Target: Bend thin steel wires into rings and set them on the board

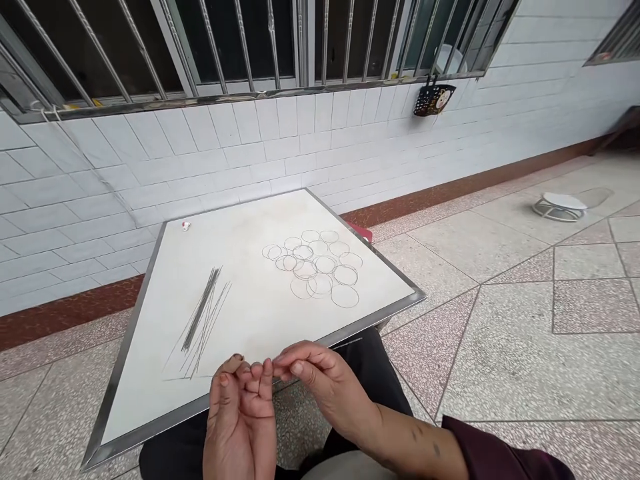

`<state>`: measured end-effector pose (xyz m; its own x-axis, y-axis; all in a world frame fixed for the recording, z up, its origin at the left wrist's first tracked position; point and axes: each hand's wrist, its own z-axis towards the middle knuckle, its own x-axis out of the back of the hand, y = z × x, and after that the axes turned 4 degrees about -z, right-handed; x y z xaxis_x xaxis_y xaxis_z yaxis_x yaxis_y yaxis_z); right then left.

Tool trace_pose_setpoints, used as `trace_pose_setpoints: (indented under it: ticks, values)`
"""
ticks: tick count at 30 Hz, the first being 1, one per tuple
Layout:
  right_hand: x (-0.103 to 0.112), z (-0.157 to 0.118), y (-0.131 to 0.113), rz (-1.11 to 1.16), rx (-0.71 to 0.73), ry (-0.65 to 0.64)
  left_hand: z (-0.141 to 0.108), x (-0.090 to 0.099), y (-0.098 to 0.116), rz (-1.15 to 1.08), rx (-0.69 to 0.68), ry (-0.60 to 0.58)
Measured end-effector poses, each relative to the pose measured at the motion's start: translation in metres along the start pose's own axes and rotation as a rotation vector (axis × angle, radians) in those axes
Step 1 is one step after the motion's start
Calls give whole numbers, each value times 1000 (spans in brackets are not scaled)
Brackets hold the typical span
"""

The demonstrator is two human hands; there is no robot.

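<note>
Pinching a thin wire (pixel 347 343), the left hand (pixel 241 407) and right hand (pixel 333 383) meet near loose wire rings (pixel 316 269).

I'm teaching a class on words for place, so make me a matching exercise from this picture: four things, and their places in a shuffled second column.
Things
1. Bundle of thin rods
2. Thin rings
3. Black basket
4. Low white-topped stool

Places (left and right as pictured)
A. On the right part of the table
B. On the floor, to the right of the table
C. On the left part of the table
D. Hanging against the tiled wall

Pairs: 1-C, 2-A, 3-D, 4-B
</note>
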<state>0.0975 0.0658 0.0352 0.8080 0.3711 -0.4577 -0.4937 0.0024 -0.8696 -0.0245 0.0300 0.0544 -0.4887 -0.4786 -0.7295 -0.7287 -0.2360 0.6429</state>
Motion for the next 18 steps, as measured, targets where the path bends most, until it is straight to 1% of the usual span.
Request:
trace_pose_setpoints:
  ticks: [3, 5, 7, 10, 13, 15, 18]
  values:
    - [-5, 9, -7, 118, 1, 56, -1, -19, 4, -19, -44, -57]
    - [-8, 10, -10, 200, 22, 94, -2, -27, 4, -32, -50, -55]
    - [-10, 8, -9, 269, 30, 132, -5, -32, 1, -56, -35, -40]
    - [-7, 0, -6, 342, 13, 180, -9, -31, -5, -93, 23, -11]
    - [-2, -6, -6, 367, 17, 184, -11, -29, -10, -115, 72, -1]
    - [0, -8, -8, 370, 42, 174, -12, -27, -13, -109, 80, -33]
    - [3, -10, -11, 369, 66, 152, -15, -26, -15, -77, 110, -112]
